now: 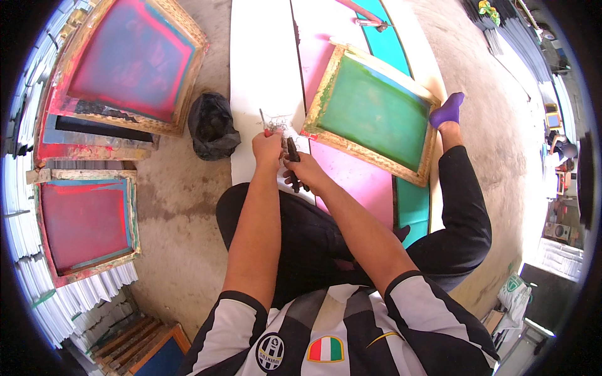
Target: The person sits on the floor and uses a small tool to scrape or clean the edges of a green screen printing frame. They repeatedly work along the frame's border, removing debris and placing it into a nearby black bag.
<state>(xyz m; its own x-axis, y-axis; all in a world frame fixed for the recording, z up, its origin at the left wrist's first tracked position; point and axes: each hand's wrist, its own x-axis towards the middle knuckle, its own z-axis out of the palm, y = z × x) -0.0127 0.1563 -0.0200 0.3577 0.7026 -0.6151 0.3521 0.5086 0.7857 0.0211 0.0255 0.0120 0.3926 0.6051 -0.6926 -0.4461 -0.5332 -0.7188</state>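
Observation:
My left hand (268, 150) is closed around a thin tool with a red handle and a narrow metal shaft (261, 114), which looks like a screwdriver. Dark pliers (292, 153) are gripped in my right hand (303, 170), their upper end close to my left fingers. Just beyond both hands, a small heap of thin metal bits (277, 123), like staples or nails, lies on the white board (260, 50). To the right rests a wooden screen-printing frame (357, 146) with green mesh, its left corner near my right hand. My purple-socked foot (447, 111) touches its right side.
A black plastic bag (213, 125) stands left of the white board. Farther left are frames with pink-blue mesh (135, 59) and red mesh (84, 219). A hammer (373, 24) lies at the far end of the pink and green boards. Stacked white sheets (44, 319) line the left side.

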